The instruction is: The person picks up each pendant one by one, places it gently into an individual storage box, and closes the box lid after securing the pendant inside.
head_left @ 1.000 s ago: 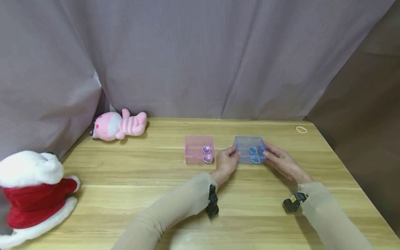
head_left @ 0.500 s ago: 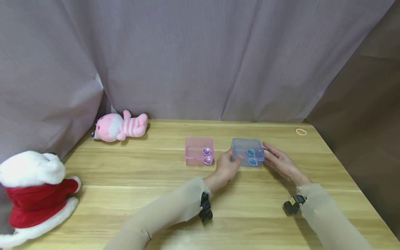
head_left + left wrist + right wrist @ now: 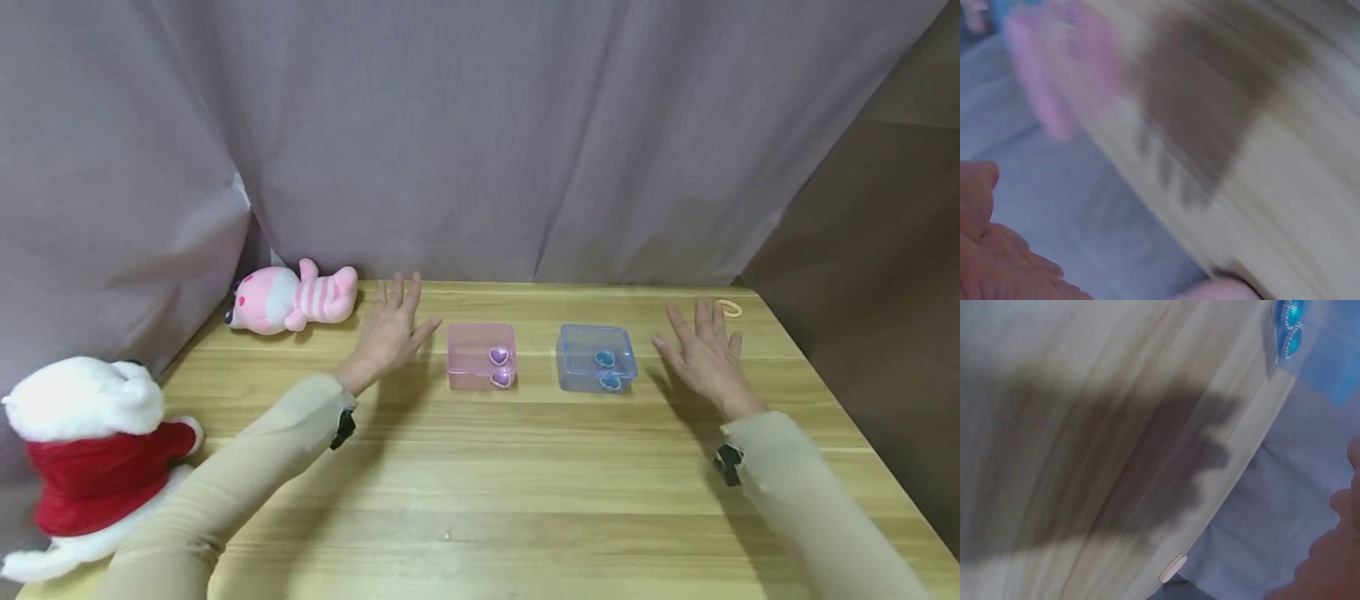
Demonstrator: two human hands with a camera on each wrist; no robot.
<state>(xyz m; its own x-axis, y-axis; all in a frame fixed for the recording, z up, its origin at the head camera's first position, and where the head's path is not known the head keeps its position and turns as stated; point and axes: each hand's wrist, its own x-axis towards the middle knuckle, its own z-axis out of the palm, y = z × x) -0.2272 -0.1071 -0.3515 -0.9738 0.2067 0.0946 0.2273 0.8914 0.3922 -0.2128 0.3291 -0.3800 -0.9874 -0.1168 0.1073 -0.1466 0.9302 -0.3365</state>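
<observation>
A clear pink box [image 3: 470,354] and a clear blue box [image 3: 592,354] stand side by side on the table, lids down. Purple heart-shaped gems [image 3: 500,357] show at the right of the pink one, blue gems [image 3: 606,359] at the right of the other. My left hand [image 3: 388,332] is raised over the table left of the pink box, fingers spread, holding nothing. To the right of the blue box my right hand [image 3: 705,354] hovers with spread fingers and holds nothing. Both cast shadows on the wood; the left wrist view is blurred.
A pink striped plush toy [image 3: 296,298] lies at the back left. Nearer on the left sits a white plush in a red top [image 3: 97,467], partly behind my left sleeve. A pale ring [image 3: 729,309] lies beyond my right fingertips. Grey cloth [image 3: 420,150] hangs along the back.
My left hand has let go of the blue box and swung left past the pink box. My right hand has drawn away rightward from the blue box, which stays on the table.
</observation>
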